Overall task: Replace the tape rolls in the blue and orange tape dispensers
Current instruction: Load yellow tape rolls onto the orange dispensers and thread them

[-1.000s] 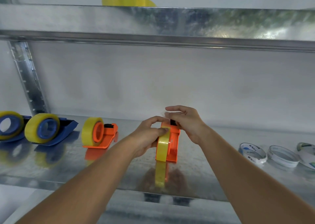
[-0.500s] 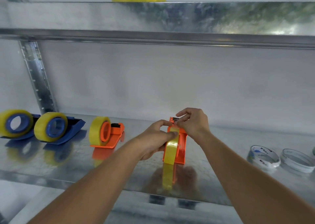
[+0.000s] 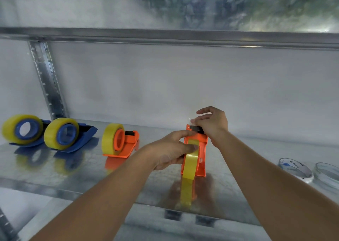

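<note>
Evidently the work is on the second orange plastic tape dispenser [image 3: 199,149], which stands end-on to the person near the middle of the galvanised metal shelf [image 3: 73,174]. A yellow roll of tape [image 3: 190,160] already sits in it, seen edge-on. The left hand [image 3: 170,149] is closed around the roll and the dispenser's near side, thumb pressed on the roll's top, steadying it. The right hand [image 3: 212,123] is up at the black cutter end [image 3: 196,128], thumb and forefinger pinched together on what looks like the loose clear end of the tape; the other fingers curl loosely. My guess is the roll is seated and the free end is being led to the blade. Next it wants laying flat across the cutter and pressing down, kept straight so it doesn't fold back onto itself.

To the left stand another orange dispenser with a yellow roll [image 3: 119,141] and two blue dispensers, the nearer [image 3: 67,136] and the farther [image 3: 23,130], both carrying yellow rolls, so these appear finished. At the right edge lie two spent, nearly empty tape cores [image 3: 295,169], flat. An upper metal shelf [image 3: 183,15] runs overhead with something yellow on it; a pale wall is behind.
</note>
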